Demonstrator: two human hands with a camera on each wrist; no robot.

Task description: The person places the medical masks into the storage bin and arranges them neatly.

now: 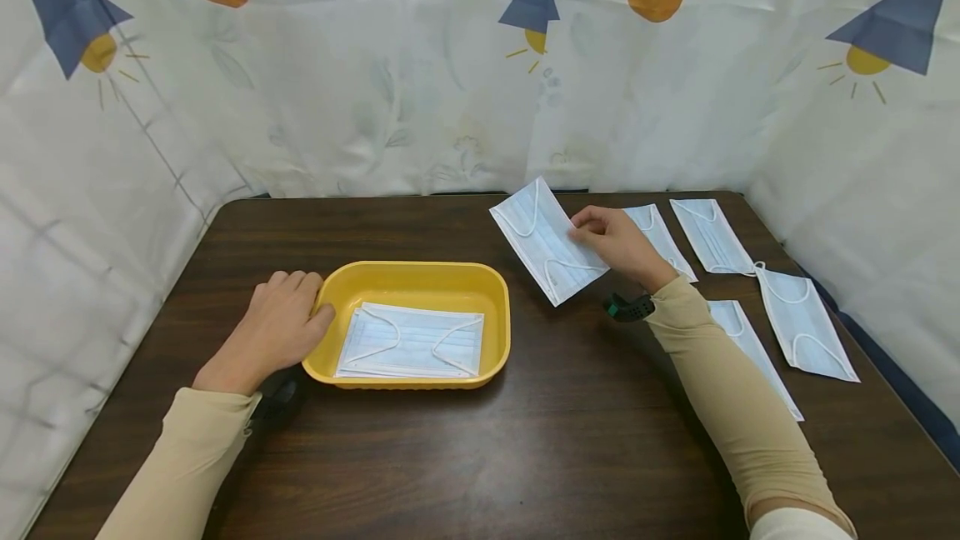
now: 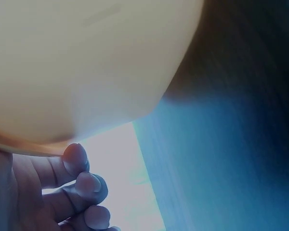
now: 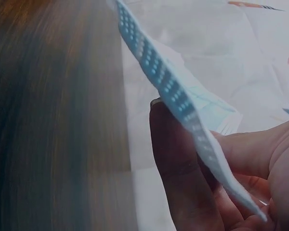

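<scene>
My left hand [image 1: 277, 327] grips the left rim of a yellow plastic tray [image 1: 420, 275], its fingers curled over the edge; in the left wrist view the fingers [image 2: 74, 161] bend at the tray's pale, washed-out wall [image 2: 86, 62]. Inside the tray lies a small stack of light blue face masks [image 1: 416, 344] with white ear loops. To the right of the tray, my right hand [image 1: 618, 244] pinches a single face mask [image 1: 543, 232] by its right side, tilted above the table. The right wrist view catches that mask [image 3: 168, 86] edge-on between thumb and fingers.
Several more masks lie at the table's right side, among them one at the back [image 1: 711, 233] and one near the right edge [image 1: 806, 323]. The dark wooden table [image 1: 480, 465] meets a patterned white cloth [image 1: 420, 90] behind it.
</scene>
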